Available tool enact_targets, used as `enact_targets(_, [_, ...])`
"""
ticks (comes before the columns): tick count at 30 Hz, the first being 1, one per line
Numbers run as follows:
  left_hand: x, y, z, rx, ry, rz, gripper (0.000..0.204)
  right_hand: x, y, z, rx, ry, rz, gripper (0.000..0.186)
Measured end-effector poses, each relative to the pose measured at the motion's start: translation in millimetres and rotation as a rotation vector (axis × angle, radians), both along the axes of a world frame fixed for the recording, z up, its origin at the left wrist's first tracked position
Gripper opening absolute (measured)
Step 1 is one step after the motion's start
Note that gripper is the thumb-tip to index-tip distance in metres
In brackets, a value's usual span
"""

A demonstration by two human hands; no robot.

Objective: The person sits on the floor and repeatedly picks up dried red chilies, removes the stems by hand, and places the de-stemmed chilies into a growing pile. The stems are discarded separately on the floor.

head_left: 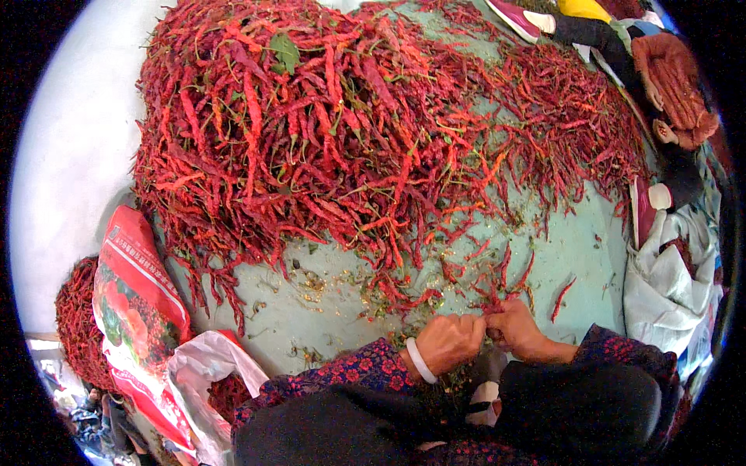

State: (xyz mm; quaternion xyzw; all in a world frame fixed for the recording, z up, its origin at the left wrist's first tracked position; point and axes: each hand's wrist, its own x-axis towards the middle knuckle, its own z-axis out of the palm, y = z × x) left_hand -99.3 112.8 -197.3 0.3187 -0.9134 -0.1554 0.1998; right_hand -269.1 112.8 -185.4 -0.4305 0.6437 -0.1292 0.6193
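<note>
My left hand (451,342), with a white bangle at the wrist, is closed at the lower middle, its fingers curled against my right hand (514,330). My right hand is pinched on a red chili (494,305) where the two hands meet; what my left fingers hold is hidden. Just beyond them lie loose red chilies (562,299) and bits of stem and seed on a pale green surface (303,326). A large heap of dried red chilies (311,132) covers the upper middle, with a green leaf on it.
A red printed sack (140,283) and an open bag (194,373) with chilies stand at left beside another chili pile (78,318). At right are another person's shoes (643,210), legs, a brown-clad part (664,70) and a white sack (660,283). A white wall or surface (70,147) borders the left.
</note>
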Motion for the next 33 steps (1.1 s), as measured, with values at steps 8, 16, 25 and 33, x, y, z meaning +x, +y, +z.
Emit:
enact_targets(8, [-8.0, -2.3, -19.2, -0.027, 0.012, 0.129, 0.006, -0.6, 2.1, -16.7, -0.321, 0.032, 0.198, 0.014])
enact_targets(16, [52.0, -28.2, -31.2, 0.951, 0.214, 0.292, 0.015, 23.9, -12.7, 29.0, 0.159, -0.399, -0.305, 0.013])
enact_targets(25, [36.9, -11.6, -12.3, 1.006, 0.450, 0.054, 0.024, 7.1, 4.1, 16.0, 0.174, -0.521, -0.326, 0.017])
enact_targets(33, [20.1, -5.7, 2.0, 0.377, 0.366, 0.077, 0.015, 6.8, 11.7, 11.7, 0.283, -0.516, -0.211, 0.015])
